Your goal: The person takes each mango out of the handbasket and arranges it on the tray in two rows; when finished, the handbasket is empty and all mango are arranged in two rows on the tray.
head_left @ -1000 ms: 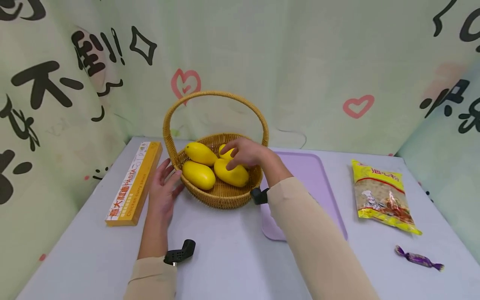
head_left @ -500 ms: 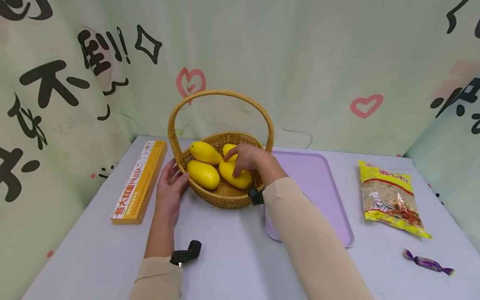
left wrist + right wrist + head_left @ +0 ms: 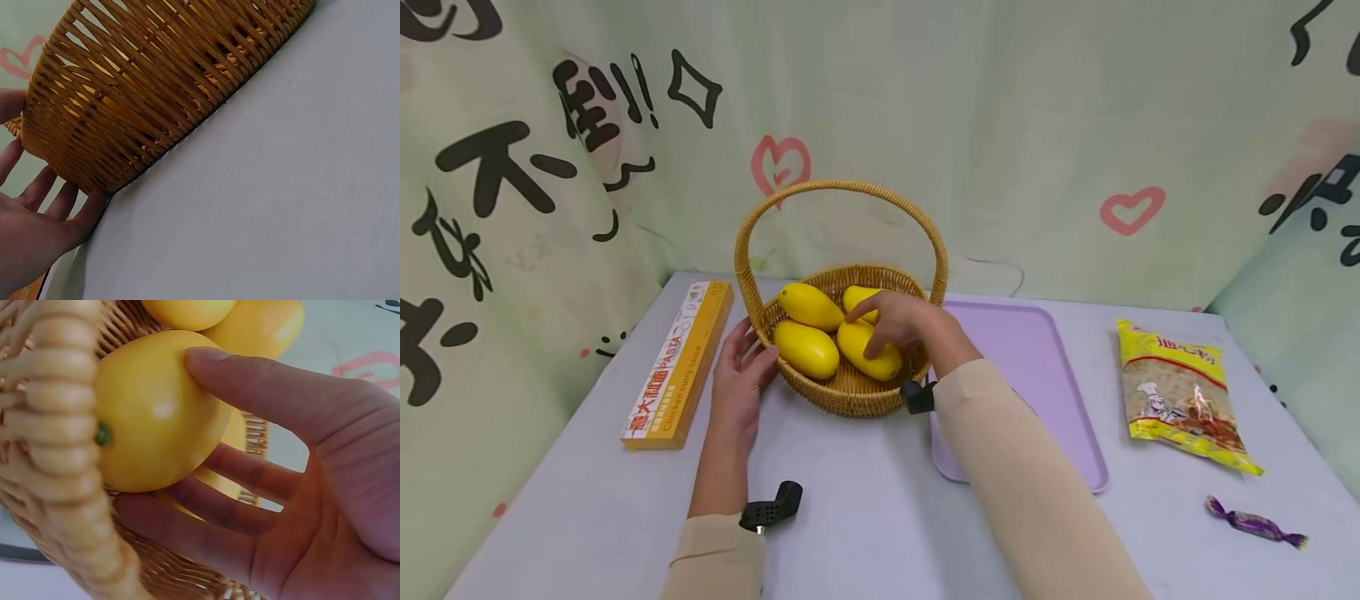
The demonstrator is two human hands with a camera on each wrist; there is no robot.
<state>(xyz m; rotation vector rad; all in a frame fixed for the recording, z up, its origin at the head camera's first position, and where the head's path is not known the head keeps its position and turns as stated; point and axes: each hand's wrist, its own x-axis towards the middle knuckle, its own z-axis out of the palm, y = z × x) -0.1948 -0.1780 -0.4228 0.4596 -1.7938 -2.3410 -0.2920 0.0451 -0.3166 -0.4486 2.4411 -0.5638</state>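
A wicker basket [image 3: 842, 406] with a tall arched handle stands on the table and contains several yellow mangoes [image 3: 806, 348]. My right hand [image 3: 901, 321] reaches inside and grips the mango [image 3: 859, 350] at the front right. In the right wrist view, the thumb lies on top of this mango [image 3: 156, 412] while the fingers go beneath it. My left hand [image 3: 739, 387] touches the outside of the basket at its left. Seen from the left wrist, its spread fingers [image 3: 92, 209] rest against the woven wall [image 3: 144, 81]. Another mango at the back is partly hidden by my right hand.
A pasta box [image 3: 677, 367] lies to the left of the basket. On the right, a lilac tray [image 3: 1030, 358] lies partly under my right sleeve. Farther right are a yellow food packet [image 3: 1183, 400] and a purple wrapped candy [image 3: 1255, 523]. A printed curtain [image 3: 1000, 150] hangs behind.
My right hand has come down from above the mangoes, and its thumb and fingers have closed round the front right one. My left hand stays at the basket's side.
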